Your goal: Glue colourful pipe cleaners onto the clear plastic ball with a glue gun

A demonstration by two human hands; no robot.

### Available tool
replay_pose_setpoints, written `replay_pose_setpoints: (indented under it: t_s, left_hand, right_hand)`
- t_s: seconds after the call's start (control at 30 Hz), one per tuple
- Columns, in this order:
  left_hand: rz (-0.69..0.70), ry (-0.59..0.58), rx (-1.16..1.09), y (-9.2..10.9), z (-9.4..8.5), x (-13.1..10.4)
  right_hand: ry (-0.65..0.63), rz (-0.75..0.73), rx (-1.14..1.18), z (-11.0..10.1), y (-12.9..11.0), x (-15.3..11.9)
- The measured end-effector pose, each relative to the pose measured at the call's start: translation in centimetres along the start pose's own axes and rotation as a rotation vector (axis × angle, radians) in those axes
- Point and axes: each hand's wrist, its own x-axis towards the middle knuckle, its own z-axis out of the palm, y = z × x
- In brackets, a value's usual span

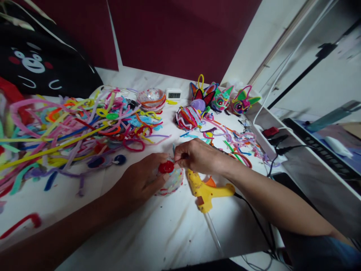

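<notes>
A clear plastic dome (175,183) flecked with coloured bits rests on the white table, with a round red fuzzy coil (166,166) on its top. My left hand (143,178) closes round the dome's left side, its fingers beside the coil. From the right, my right hand (194,153) pinches at the coil's edge; what sits between its fingertips is too small to make out. A thin bluish tip (173,149) pokes up by those fingers. Just below the right wrist lies a yellow hot glue gun (207,191), a clear glue stick (213,231) coming out of its rear.
Loose pipe cleaners (76,131) heap across the left. Behind are another wrapped dome (151,100), a small digital clock (173,94), a striped ball (188,117) and finished colourful figures (221,99). Cut scraps (239,141) lie right, near a white tray edge (270,141) and black cable (258,218).
</notes>
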Motion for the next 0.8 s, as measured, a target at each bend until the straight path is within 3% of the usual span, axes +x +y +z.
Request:
replay_pose_setpoints:
  t_s: [0.53,0.8]
  left_hand:
    - [-0.056,0.041,0.032,-0.4,0.0,0.2]
    - [-0.115,-0.236,-0.252,-0.5,-2.6,0.9]
  right_hand:
    - [0.042,-0.006,0.081,0.6,0.6,-0.8]
    - [-0.021,-0.034,0.101,2.0,-0.3,-2.2]
